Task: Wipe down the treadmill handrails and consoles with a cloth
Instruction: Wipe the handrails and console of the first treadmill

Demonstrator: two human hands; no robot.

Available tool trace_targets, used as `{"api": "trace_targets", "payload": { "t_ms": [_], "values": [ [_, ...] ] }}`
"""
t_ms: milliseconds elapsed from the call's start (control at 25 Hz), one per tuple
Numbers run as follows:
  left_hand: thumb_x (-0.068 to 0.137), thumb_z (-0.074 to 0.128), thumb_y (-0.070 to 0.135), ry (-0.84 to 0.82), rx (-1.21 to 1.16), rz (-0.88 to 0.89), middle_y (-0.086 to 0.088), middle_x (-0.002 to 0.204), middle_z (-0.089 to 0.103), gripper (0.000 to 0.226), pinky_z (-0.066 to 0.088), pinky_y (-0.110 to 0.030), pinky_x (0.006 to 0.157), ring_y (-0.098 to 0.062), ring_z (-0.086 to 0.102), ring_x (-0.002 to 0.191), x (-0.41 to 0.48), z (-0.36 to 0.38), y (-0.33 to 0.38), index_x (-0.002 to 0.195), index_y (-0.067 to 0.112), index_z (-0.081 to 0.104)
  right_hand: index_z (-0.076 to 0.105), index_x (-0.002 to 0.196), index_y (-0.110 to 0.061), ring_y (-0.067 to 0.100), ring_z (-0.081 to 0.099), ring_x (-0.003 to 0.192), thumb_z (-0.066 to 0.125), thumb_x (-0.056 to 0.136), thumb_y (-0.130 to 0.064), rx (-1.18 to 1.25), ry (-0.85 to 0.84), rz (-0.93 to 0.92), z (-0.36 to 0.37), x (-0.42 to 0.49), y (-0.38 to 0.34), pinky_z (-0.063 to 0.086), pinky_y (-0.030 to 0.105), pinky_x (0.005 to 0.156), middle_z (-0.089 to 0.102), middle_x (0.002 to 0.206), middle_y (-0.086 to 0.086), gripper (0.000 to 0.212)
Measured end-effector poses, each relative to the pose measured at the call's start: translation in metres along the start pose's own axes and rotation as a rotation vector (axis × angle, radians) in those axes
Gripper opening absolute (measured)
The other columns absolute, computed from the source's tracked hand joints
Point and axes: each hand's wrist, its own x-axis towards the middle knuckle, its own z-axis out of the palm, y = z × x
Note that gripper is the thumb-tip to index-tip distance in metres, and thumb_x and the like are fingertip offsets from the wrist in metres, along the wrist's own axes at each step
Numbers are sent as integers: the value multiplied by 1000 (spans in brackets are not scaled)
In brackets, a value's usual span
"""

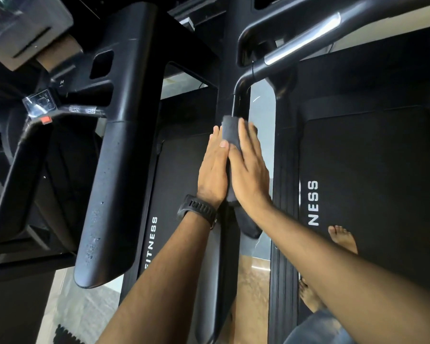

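A grey cloth (230, 131) is wrapped over a black treadmill handrail (238, 100) in the middle of the view. My left hand (212, 175) presses flat against the cloth's left side, fingers straight, a black watch on its wrist. My right hand (250, 170) lies over the cloth's right side with straight fingers, so the cloth and rail sit sandwiched between both palms. The rail's end (250, 227) shows below my hands. A wider black handrail (109, 170) of the neighbouring treadmill runs at left, with water droplets on it. The console (23, 33) sits at the top left.
Two treadmill belts marked FITNESS lie below, one at centre (176, 194) and one at right (370, 182). My bare feet (343, 238) stand on the right belt. A chrome grip bar (303, 38) crosses the top right. A red safety key (46, 119) is at left.
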Motion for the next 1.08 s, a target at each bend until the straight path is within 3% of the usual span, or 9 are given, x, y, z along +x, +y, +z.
{"api": "trace_targets", "payload": {
  "t_ms": [40,160,320,480,640,800,880,960,1080],
  "values": [
    [96,30,52,-6,7,-7,8,163,19,66,10,-35,125,0,12,149,1,-1,0,155,23,27,16,159,-45,12,28,150,34,105,-46,-9,12,-9,0,9,2,38,35,110,13,168,-15,57],
    [97,27,49,-24,58,10,10,164,13,64,6,-34,125,1,6,149,-4,-1,0,156,24,24,13,161,-42,17,32,149,33,106,-48,107,-14,292,4,12,12,35,40,111,17,168,-14,58],
    [97,26,48,-19,18,10,9,164,15,62,7,-35,125,0,8,149,-10,-2,-3,154,24,26,18,159,-42,8,26,151,40,101,-48,69,28,7,4,-17,11,33,30,113,15,168,-16,62],
    [97,25,50,-19,41,5,12,163,15,63,6,-34,125,2,6,148,-17,-1,-3,155,25,26,13,161,-40,15,29,150,38,106,-49,100,-10,303,6,-5,20,33,35,108,16,168,-13,61],
    [96,25,51,-21,19,15,10,164,15,65,6,-34,125,1,7,149,-16,-2,-5,155,24,26,18,160,-39,8,23,152,43,102,-45,74,36,17,5,-22,17,32,25,109,16,168,-14,63],
    [97,24,51,-21,57,9,12,163,13,63,5,-34,125,3,5,148,-22,-2,-6,155,27,26,15,161,-38,8,28,149,39,107,-45,167,-7,302,6,-20,21,25,21,101,18,167,-13,60],
    [96,26,51,-25,29,28,11,163,15,63,6,-34,125,1,7,149,-26,-3,-8,154,26,27,17,160,-39,0,26,146,42,106,-43,131,8,153,6,-41,15,25,15,105,18,167,-16,60],
    [98,27,49,-28,-22,20,8,163,16,61,7,-35,125,-1,8,149,-29,-4,-10,154,24,28,18,160,-41,4,24,150,42,105,-43,110,19,27,4,-36,16,29,23,113,16,168,-14,60],
    [98,26,48,-35,36,32,10,164,14,61,4,-33,125,1,5,149,-36,-5,-12,155,25,26,13,161,-42,18,34,148,37,106,-49,129,-19,299,7,-22,23,34,35,110,19,168,-10,60]
  ]
}}
